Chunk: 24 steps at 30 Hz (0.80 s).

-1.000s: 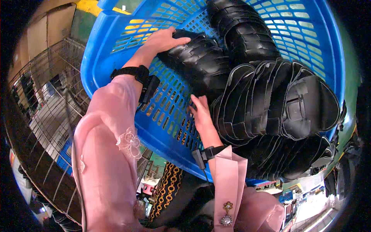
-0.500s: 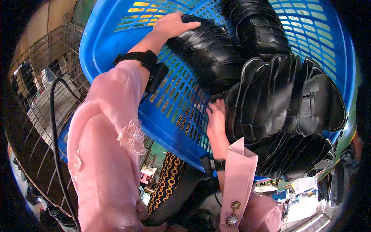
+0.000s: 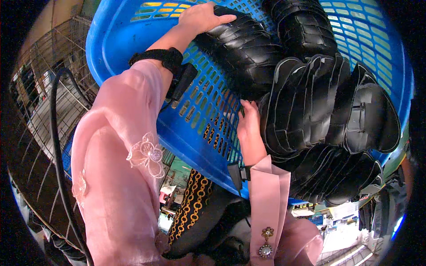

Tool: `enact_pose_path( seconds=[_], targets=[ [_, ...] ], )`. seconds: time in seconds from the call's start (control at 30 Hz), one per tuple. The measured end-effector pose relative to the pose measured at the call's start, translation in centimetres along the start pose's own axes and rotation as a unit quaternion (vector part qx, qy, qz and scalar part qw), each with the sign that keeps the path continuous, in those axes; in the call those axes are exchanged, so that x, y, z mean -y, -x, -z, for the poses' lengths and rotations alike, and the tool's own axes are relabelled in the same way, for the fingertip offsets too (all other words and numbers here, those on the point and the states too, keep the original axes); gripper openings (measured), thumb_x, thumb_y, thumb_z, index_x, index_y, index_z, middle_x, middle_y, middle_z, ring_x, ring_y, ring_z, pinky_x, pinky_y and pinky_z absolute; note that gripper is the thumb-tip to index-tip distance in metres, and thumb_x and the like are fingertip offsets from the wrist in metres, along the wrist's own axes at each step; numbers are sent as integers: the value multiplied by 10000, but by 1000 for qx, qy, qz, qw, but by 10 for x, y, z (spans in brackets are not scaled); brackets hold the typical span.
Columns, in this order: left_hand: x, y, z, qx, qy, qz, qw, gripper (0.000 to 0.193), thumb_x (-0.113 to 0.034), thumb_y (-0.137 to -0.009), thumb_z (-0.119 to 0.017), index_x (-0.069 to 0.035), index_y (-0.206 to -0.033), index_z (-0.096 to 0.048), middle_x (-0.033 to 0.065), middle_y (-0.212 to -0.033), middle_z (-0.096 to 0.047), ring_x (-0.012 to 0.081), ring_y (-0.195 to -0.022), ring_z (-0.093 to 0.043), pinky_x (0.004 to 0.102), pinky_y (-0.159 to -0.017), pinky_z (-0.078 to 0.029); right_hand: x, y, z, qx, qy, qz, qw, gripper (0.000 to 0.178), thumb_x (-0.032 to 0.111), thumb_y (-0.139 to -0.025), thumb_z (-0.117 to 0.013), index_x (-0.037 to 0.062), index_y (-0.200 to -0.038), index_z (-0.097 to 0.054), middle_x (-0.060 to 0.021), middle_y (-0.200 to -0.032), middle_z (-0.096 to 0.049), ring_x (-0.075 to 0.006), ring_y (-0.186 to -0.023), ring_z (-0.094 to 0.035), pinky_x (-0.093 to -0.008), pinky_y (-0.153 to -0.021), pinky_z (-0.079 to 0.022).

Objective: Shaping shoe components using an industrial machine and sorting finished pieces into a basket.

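A stack of black woven-leather pieces (image 3: pixel 246 48), looking like nested shoe uppers, lies slanting inside a blue plastic basket (image 3: pixel 117 44). My left hand (image 3: pixel 199 18) wraps around its far left end, thumb laid along the top. At the stack's near end is my right hand (image 3: pixel 249 126), its fingers bent up against the leather and partly hidden by it. Right beside that hand sits a bigger pile of the same black pieces (image 3: pixel 306 106), with pale cut edges. A further row (image 3: pixel 306 33) runs up the basket's far side.
Slotted walls of the basket surround the stacks. To the left are a wire rack (image 3: pixel 35 106) and a black cable (image 3: pixel 55 133). Black fabric with a gold chain pattern (image 3: pixel 191 208) shows below the basket. Papers and goods lie in bright light at the lower right.
The fingers of my right hand are more bent and sit slightly higher. My left hand keeps its hold on the stack. The basket and stacks have shifted a little in view.
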<state>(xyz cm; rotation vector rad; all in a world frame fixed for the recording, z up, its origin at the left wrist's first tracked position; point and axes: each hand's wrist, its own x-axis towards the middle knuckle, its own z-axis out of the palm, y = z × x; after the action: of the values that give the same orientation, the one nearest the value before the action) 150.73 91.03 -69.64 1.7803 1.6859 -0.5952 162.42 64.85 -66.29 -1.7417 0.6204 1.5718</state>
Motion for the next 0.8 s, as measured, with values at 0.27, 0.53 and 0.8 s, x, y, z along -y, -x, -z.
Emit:
enact_pose_path(
  seconds=[0.27, 0.53, 0.8],
  targets=[
    [18, -11, -21, -39, -19, -41, 998, 874, -767, -667, -488, -40, -1146, -568, 198, -1075, -609, 344, -1018, -576, 424, -885, -436, -8, 1, -1, -5, 58, 65, 996, 645, 61, -761, -610, 61, -1341, -328, -113, -1289, -388, -216, -1210, -347, -332, -1013, -255],
    [3, 3, 13, 26, 37, -4, 999, 775, -657, -724, -538, 4, -1128, -563, 237, -1084, -588, 359, -1035, -555, 417, -880, -427, -3, 5, -8, -46, 24, 79, 996, 453, 28, -790, -571, -25, -1228, -468, -138, -1295, -425, -205, -1222, -368, -302, -1017, -274],
    [3, 8, 8, -7, 14, -12, 1000, 780, -655, -716, -547, 29, -1090, -572, 241, -1048, -599, 360, -1011, -566, 417, -866, -432, -7, -28, -11, 22, -153, 42, 987, 519, 163, -810, -616, 40, -1267, -403, -88, -1232, -450, -196, -1138, -406, -360, -904, -367]
  ],
)
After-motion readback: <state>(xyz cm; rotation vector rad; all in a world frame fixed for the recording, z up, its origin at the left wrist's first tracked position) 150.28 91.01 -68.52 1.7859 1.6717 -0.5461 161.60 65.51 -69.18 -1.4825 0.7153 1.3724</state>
